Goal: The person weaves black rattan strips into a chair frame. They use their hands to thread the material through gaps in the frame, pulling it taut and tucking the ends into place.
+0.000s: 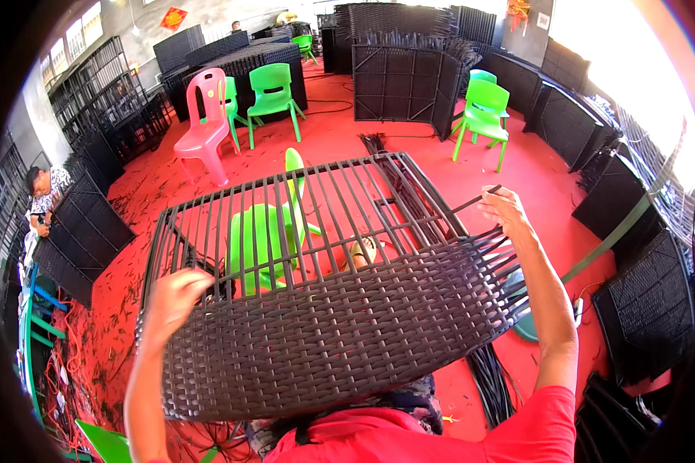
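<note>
Nearest, at six o'clock, I see a red shirt point(378, 441); beyond it, mid-dial, a half-woven black panel point(340, 332). The hands are apart: the right hand point(503, 210), at three, pinches a dark strip point(468, 202); the left hand point(176, 299), at eight, is blurred, its grip unclear.

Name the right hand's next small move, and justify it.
Probably draw the dark strip snug: the right hand pinches it beyond the right side of the frame, whose bars are uncovered above the woven section.
</note>
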The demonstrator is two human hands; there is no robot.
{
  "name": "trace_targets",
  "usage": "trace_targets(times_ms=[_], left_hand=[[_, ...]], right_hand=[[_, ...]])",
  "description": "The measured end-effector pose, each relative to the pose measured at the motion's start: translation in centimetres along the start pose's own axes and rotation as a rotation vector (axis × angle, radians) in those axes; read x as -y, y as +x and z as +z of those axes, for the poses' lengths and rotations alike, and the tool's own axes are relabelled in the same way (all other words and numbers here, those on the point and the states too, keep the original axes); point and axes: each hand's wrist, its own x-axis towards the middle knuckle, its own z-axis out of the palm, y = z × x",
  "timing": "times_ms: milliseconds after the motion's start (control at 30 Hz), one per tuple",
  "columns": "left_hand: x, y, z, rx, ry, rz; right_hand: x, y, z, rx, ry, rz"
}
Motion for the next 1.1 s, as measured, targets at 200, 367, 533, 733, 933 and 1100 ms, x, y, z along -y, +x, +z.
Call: trace_targets(times_ms=[200, 367, 533, 733, 933, 1100], left_hand=[[-5.8, 9.1, 12.6, 0.05, -0.024, 0.45], [-8.1, 10.0, 16.2, 0.066, 0.407, 0.571], [-10.2, 7.9, 14.4, 0.239, 0.178, 0.638], [-11.6, 9.6, 18.1, 0.033, 0.261, 0.692], [-14.6, 8.0, 20.5, 0.208, 0.251, 0.656], [-15.3, 8.8, 20.3, 0.128, 0.283, 0.67]], right_hand=[[1.3, -0.6, 0.7, -0.013, -0.09, 0.014], [-0.1, 1.1, -1.6, 0.093, -0.108, -0.217], [1.0, 0.6, -3.0, 0.223, -0.274, -0.177], [1.3, -0.7, -4.5, 0.294, -0.29, -0.032], [-0.7, -0.2, -6.5, 0.303, -0.22, 0.02], [0.2, -0.8, -6.5, 0.28, -0.085, 0.007]])
